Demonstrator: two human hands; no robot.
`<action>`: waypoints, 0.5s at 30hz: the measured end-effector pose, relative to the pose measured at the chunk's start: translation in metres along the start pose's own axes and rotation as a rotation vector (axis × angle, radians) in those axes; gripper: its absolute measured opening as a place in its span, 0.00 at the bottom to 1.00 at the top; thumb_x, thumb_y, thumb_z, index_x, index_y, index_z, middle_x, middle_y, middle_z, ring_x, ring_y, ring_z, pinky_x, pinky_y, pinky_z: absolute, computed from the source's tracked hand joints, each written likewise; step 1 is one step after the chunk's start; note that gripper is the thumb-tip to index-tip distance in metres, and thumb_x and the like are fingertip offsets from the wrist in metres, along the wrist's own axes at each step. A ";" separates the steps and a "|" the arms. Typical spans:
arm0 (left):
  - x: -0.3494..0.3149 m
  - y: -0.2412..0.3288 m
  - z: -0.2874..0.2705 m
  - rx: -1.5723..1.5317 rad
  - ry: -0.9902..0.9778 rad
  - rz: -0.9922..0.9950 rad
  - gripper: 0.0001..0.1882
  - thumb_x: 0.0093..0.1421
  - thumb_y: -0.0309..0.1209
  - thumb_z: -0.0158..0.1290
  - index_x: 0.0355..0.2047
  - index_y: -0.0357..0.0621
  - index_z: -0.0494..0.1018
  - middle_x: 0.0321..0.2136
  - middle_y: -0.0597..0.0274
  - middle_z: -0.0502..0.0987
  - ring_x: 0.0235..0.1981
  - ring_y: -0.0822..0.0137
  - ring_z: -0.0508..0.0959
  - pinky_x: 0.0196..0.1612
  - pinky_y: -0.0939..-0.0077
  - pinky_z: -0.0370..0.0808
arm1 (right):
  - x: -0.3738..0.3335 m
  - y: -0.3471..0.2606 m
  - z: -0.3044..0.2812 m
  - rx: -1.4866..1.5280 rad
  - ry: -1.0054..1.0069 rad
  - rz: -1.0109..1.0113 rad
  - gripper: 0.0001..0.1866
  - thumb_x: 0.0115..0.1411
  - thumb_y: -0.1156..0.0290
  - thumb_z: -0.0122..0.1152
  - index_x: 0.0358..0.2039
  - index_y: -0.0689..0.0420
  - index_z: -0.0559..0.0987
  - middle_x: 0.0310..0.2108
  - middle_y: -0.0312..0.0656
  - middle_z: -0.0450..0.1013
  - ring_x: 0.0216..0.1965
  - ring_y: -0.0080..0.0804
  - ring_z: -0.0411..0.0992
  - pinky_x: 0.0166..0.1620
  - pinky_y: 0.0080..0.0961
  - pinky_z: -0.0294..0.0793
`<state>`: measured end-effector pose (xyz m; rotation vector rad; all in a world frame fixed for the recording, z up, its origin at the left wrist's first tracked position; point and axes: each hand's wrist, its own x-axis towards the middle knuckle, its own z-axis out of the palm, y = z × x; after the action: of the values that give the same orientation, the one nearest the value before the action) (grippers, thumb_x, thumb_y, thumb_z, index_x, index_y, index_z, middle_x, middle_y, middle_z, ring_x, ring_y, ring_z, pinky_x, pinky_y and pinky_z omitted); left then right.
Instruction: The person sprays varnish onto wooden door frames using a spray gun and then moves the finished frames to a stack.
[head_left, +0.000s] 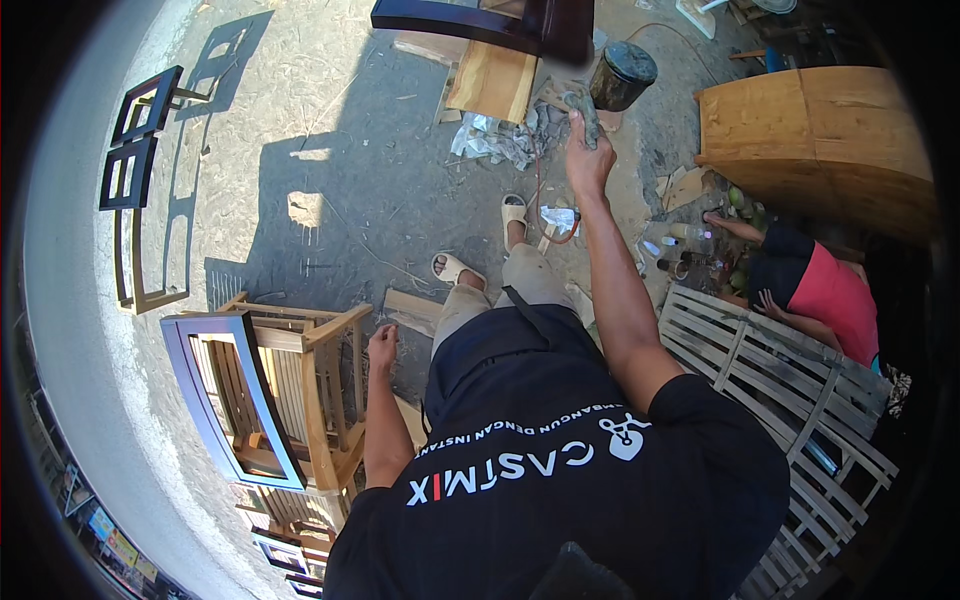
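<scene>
Ground (400, 170) open | right hand (590, 158) grips rag (582, 106) | left hand (382, 350) near frame (338, 327) edge

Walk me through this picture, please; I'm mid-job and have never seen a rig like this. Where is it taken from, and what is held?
There is no machine here: a person works with two bare hands. The single view comes from a wide fisheye camera on their head, looking down, so straight edges bend near the rim. Picture left is the person's left.

The right hand has its grip on a grey cloth. The left hand is loosely curled, with nothing visible in it, near pale wooden furniture.

On the ground ahead are a dark round can and crumpled silvery sheeting. A dark glossy wooden piece shows at the top edge. At right is another person in a red top.
</scene>
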<state>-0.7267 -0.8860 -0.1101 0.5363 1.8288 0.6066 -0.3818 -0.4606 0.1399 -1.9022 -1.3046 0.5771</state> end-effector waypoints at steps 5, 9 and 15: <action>0.007 0.011 -0.013 0.122 0.014 0.007 0.18 0.68 0.41 0.53 0.49 0.42 0.80 0.36 0.56 0.85 0.37 0.64 0.85 0.42 0.70 0.79 | -0.013 0.001 -0.021 -0.031 0.210 -0.083 0.24 0.68 0.51 0.60 0.42 0.63 0.83 0.28 0.55 0.80 0.32 0.52 0.80 0.38 0.41 0.75; 0.010 -0.004 -0.014 0.121 0.006 -0.021 0.18 0.69 0.40 0.53 0.50 0.42 0.80 0.37 0.56 0.85 0.37 0.64 0.85 0.42 0.69 0.79 | -0.014 -0.011 -0.014 0.010 0.173 -0.107 0.24 0.67 0.51 0.60 0.42 0.63 0.83 0.30 0.57 0.81 0.35 0.53 0.81 0.39 0.42 0.75; -0.001 -0.008 -0.003 0.059 0.011 -0.023 0.18 0.70 0.39 0.51 0.50 0.40 0.79 0.41 0.54 0.84 0.39 0.64 0.84 0.43 0.69 0.79 | -0.012 -0.034 0.027 0.057 0.024 -0.172 0.24 0.66 0.50 0.61 0.41 0.63 0.84 0.31 0.57 0.81 0.35 0.54 0.80 0.42 0.41 0.75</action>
<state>-0.7298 -0.8937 -0.1136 0.5517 1.8659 0.5424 -0.4259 -0.4564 0.1490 -1.7253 -1.4047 0.4972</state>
